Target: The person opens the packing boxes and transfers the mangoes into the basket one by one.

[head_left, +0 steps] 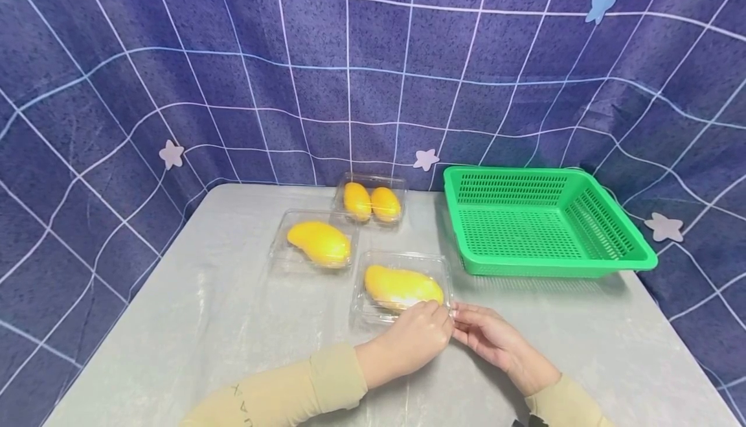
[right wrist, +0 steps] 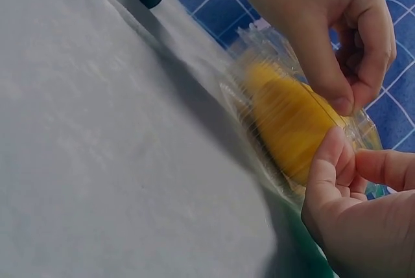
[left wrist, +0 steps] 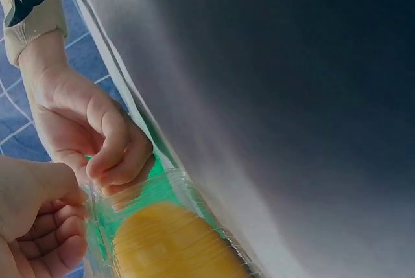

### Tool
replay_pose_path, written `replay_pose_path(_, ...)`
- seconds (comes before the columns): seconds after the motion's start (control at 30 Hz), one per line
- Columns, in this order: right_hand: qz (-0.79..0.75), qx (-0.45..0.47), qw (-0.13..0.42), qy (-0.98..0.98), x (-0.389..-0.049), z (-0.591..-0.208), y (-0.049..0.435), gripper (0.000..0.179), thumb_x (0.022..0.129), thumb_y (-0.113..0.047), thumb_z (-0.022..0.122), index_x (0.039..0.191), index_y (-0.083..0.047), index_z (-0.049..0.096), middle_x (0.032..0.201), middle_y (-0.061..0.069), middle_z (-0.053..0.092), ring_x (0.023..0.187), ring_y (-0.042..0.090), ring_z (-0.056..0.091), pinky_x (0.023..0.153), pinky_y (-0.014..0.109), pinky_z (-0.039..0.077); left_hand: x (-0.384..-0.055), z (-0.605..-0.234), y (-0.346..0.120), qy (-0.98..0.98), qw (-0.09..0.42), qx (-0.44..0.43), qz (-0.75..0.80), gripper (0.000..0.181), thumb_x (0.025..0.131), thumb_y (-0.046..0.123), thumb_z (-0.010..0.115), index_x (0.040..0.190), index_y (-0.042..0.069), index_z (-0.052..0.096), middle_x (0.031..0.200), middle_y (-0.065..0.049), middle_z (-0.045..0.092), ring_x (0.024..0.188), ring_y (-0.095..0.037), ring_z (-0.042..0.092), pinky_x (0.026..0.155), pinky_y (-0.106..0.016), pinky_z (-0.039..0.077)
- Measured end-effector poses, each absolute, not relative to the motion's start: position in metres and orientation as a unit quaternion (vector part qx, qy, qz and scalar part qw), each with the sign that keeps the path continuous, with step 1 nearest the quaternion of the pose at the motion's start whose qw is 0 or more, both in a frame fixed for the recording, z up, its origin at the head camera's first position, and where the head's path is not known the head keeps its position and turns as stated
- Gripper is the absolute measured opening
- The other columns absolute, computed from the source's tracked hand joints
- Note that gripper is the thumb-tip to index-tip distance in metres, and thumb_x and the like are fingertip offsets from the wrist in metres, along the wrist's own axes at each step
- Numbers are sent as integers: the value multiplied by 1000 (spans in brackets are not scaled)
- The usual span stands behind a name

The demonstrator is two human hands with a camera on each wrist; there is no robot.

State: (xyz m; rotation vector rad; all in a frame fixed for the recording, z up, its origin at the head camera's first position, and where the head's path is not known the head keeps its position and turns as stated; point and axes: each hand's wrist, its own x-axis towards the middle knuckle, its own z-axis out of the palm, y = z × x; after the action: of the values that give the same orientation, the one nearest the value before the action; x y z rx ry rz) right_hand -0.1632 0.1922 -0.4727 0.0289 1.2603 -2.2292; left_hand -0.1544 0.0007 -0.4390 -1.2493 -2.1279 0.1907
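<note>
A clear plastic clamshell box [head_left: 366, 313] with a yellow mango [head_left: 402, 286] inside lies on the table in front of me. My left hand [head_left: 421, 335] pinches the box's near rim close to the right corner, thumb against fingers. Beside it, my right hand [head_left: 492, 339] pinches the same corner. The fingertips of both hands nearly meet at the rim in the right wrist view, where the mango [right wrist: 292, 122] shows through the ribbed plastic. In the left wrist view the left hand [left wrist: 39, 220] hides part of the box edge.
Behind to the left is another clear box [head_left: 280, 252] holding one mango [head_left: 319, 243]. A third box [head_left: 375, 179] with two mangoes [head_left: 357, 200] stands at the table's back edge. The green slotted basket [head_left: 536, 265] occupies the back right. A blue patterned curtain [head_left: 373, 90] hangs behind.
</note>
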Motion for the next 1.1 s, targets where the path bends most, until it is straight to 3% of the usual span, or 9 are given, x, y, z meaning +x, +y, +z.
replay_pose_path(1.1, -818, 2, 261, 513, -162, -464, 188, 17, 92, 5, 45, 103, 1, 57, 99, 7, 64, 94, 12, 63, 91, 24, 51, -155, -441, 1, -815, 352, -454, 69, 6, 81, 20, 64, 81, 16, 68, 75, 6, 59, 67, -7, 50, 53, -16, 40)
